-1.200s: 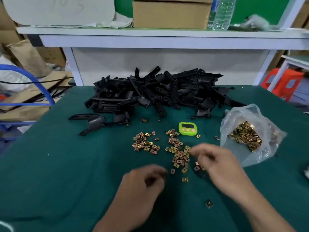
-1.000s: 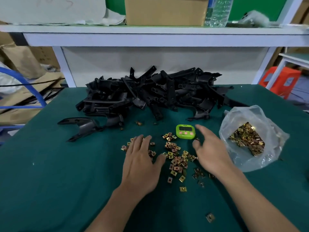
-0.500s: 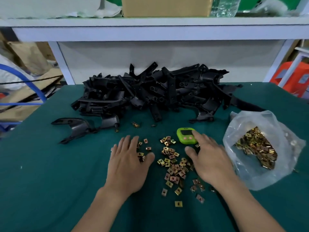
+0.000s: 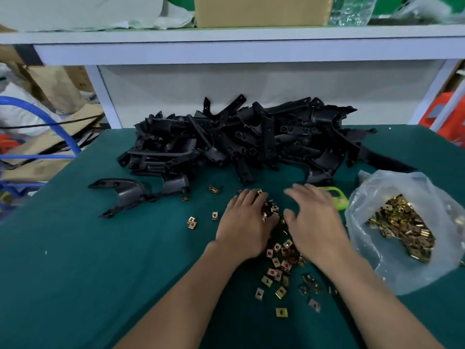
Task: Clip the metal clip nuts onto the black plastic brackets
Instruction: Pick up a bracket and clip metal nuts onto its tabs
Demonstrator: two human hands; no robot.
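Note:
A big heap of black plastic brackets lies at the back of the green table. One bracket lies apart at the left of the heap. Several brass-coloured clip nuts are scattered in the middle of the table. My left hand lies flat, fingers straight, on the nuts. My right hand is beside it, fingers spread and straight, over the nuts and partly covering the timer. A small bunch of nuts shows between the two hands.
A clear plastic bag of more clip nuts lies at the right. A green timer sits behind my right hand. A white shelf with a cardboard box and a bottle stands behind the table. Clutter lies off the table's left edge.
Both hands have slid inward and forward over the nuts, gathering them toward each other. The left hand has moved right, leaving a few nuts behind at its left.

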